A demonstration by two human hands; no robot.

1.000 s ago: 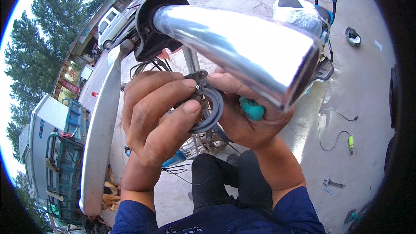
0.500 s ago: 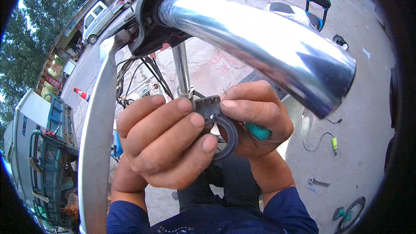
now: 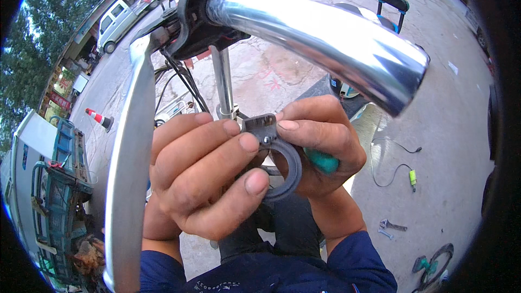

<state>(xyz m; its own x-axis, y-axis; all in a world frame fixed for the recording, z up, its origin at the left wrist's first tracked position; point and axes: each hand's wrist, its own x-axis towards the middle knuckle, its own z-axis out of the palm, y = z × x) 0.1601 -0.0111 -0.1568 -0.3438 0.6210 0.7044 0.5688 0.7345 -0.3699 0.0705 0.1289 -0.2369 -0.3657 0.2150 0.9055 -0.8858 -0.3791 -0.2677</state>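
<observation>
Ring clamp (image 3: 294, 169) was held between the left hand (image 3: 203, 179), whose fingers gripped its side, and the right hand (image 3: 328, 144), whose fingertips pinched its top, apparently for steadiness; a green object (image 3: 322, 160) sat in that palm.

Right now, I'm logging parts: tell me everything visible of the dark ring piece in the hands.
The dark grey ring piece has a thick curved band and a blocky lug on top, with a small shiny spot at its base. Plastic or metal, I can't tell. It's held in mid-air: the left hand grips its left side, hiding part of the band; the right hand touches the lug's right edge.
</observation>
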